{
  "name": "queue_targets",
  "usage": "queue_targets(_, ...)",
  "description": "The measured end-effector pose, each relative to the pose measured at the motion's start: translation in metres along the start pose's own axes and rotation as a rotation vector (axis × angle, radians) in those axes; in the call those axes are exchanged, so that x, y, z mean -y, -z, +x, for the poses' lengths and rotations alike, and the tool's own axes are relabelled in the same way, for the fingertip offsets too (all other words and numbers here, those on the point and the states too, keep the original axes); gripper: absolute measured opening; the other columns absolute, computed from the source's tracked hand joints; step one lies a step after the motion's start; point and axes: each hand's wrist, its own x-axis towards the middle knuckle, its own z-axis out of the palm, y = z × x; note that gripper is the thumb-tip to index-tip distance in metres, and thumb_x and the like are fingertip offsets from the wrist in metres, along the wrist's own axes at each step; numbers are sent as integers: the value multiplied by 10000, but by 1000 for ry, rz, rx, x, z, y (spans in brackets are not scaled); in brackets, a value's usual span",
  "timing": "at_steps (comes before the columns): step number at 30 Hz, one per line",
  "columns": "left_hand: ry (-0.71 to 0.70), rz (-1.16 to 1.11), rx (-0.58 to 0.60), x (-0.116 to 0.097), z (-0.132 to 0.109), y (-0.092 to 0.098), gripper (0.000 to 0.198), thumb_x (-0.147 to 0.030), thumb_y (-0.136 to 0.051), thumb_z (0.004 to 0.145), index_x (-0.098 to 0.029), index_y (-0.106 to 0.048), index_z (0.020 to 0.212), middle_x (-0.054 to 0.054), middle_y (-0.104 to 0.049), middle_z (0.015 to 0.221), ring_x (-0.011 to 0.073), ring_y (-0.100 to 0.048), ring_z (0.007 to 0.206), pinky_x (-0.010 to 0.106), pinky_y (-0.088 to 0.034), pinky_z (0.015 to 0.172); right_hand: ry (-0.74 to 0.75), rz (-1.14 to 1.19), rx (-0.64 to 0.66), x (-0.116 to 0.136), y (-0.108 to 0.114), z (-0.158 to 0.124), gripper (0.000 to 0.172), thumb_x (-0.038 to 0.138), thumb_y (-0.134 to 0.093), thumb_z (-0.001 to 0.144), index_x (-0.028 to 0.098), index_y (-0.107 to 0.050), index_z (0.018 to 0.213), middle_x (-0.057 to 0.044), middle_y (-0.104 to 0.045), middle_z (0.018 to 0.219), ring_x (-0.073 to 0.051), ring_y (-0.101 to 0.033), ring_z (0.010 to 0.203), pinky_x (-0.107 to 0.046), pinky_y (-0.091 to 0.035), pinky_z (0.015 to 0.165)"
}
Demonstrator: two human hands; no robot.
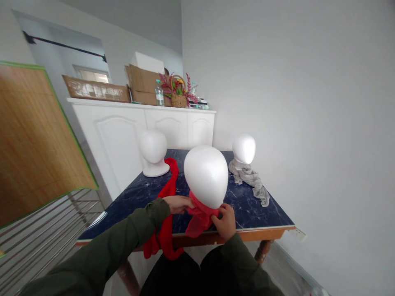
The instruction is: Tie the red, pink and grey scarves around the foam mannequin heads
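A white foam mannequin head (206, 174) stands near the table's front edge, right before me. Around its neck lies a sheer pinkish-red scarf (199, 220), its loose end hanging at the front. My left hand (179, 203) pinches the scarf at the left of the neck. At the right, my right hand (226, 222) has thumb and fingers closed on the same scarf. A brighter red scarf (168, 193) runs down the table left of the head and drops over the front edge, partly behind my left forearm.
A bare mannequin head (153, 152) stands back left; another head (244, 149) at back right wears a grey scarf (251, 181). The dark blue marbled table (129, 205) meets a wall. Behind are a white cabinet (120, 127) and flower basket (179, 100); a metal rack (46, 234) is left.
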Motion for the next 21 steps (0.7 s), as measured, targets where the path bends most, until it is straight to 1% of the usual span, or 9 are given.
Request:
queue_targets(2, 43, -109, 34, 4, 1, 0, 155, -135, -599, 559, -137, -604, 714, 15, -653, 642, 109, -561, 531, 182, -372, 461, 121, -81, 1, -4, 1, 5, 74, 231, -617, 606, 169, -656, 617, -129, -549, 1134, -298, -420, 1144, -409, -303, 987)
queue_targets(4, 99, -277, 63, 9, 2, 2, 97, -165, -582, 600, -128, -580, 690, 21, -624, 587, 107, -548, 492, 179, -368, 435, 170, -60, 82, -6, 0, 8, 104, 214, -562, 667, 173, -657, 662, -114, -526, 1193, -271, -412, 1176, -375, -317, 987)
queue_targets(7, 89, -507, 86, 13, -2, 7, 137, -191, -565, 645, -150, -470, 555, -29, -470, 409, 66, -414, 341, 154, -289, 346, 144, -24, 191, -6, -1, 13, 207, 158, -446, 738, 176, -643, 798, -90, -605, 1055, -202, -538, 1011, -305, -397, 891)
queue_targets(10, -11, -615, 92, 16, -14, 10, 220, -210, -557, 665, -165, -397, 521, -71, -340, 363, 39, -315, 300, 137, -246, 320, 104, -114, 205, -4, -1, 16, 196, 155, -430, 754, 172, -609, 830, -81, -640, 932, -189, -567, 909, -281, -407, 837)
queue_targets(12, -68, -697, 81, 18, -24, 7, 148, -192, -560, 678, -157, -454, 581, -59, -399, 402, 47, -380, 334, 143, -309, 347, 113, -202, 202, -3, 0, 18, 154, 175, -450, 757, 172, -594, 809, -84, -644, 915, -192, -567, 897, -273, -399, 822)
queue_targets(14, -147, -800, 45, 21, -32, 1, 31, -144, -553, 688, -151, -527, 703, -15, -551, 539, 81, -528, 465, 179, -437, 462, 126, -279, 202, -1, 1, 20, 142, 194, -457, 766, 172, -586, 818, -82, -646, 896, -190, -573, 867, -264, -396, 789)
queue_targets(17, -255, -868, -31, 25, -41, -7, 181, -112, -526, 714, -141, -566, 888, 66, -659, 843, 159, -635, 771, 266, -520, 671, 126, -375, 205, 0, 2, 22, 145, 216, -456, 777, 172, -586, 823, -75, -649, 833, -187, -582, 800, -256, -387, 722)
queue_targets(19, -213, -831, -117, 27, -43, -7, 168, -128, -519, 745, -130, -569, 905, 67, -660, 798, 141, -634, 692, 208, -505, 550, 124, -413, 210, 1, 2, 24, 151, 227, -454, 780, 173, -591, 813, -78, -651, 809, -193, -585, 779, -260, -378, 693)
queue_targets(21, -115, -788, -199, 27, -45, -1, 62, -146, -538, 760, -140, -567, 815, -2, -585, 563, 68, -524, 437, 133, -361, 344, 128, -423, 213, 2, 3, 25, 157, 230, -453, 780, 175, -595, 816, -81, -654, 800, -201, -588, 774, -265, -371, 676)
